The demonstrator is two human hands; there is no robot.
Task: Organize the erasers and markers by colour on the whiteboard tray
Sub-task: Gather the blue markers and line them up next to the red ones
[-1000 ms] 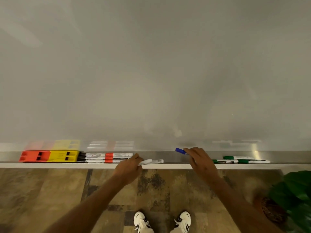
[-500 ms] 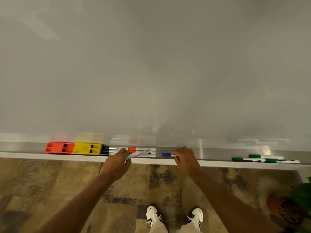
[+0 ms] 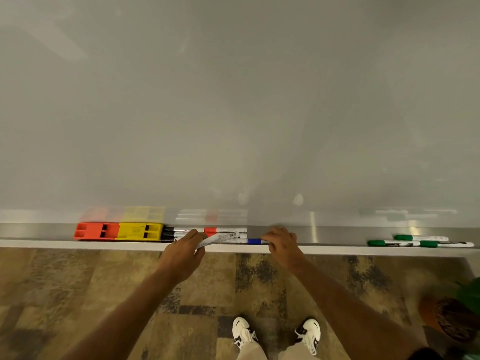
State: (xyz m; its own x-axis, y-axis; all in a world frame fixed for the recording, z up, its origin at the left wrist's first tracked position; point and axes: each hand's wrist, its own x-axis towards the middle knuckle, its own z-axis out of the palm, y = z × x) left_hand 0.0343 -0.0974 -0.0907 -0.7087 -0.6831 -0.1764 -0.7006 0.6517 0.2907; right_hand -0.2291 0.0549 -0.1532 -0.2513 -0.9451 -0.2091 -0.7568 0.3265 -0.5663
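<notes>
On the whiteboard tray [image 3: 330, 233] a red eraser [image 3: 96, 231] and a yellow eraser [image 3: 139, 231] lie end to end at the left. Right of them lies a stack of black and red markers [image 3: 226, 230]. My left hand [image 3: 185, 249] grips a white marker [image 3: 217, 239], tilted over that stack; its cap is hidden in my fist. My right hand [image 3: 281, 242] holds a blue-capped marker [image 3: 254, 241] down on the tray, its cap pointing left. Green markers [image 3: 420, 242] lie far right on the tray.
The large blank whiteboard [image 3: 233, 100] fills the upper view. Below the tray is a patterned floor with my white shoes [image 3: 275, 333]. A potted plant [image 3: 457, 315] stands at the lower right near the tray's end.
The view has shifted left along the tray. Both hands moved left: the left hand carried its white marker over the black and red stack, and the right lowered the blue marker onto the tray beside it.
</notes>
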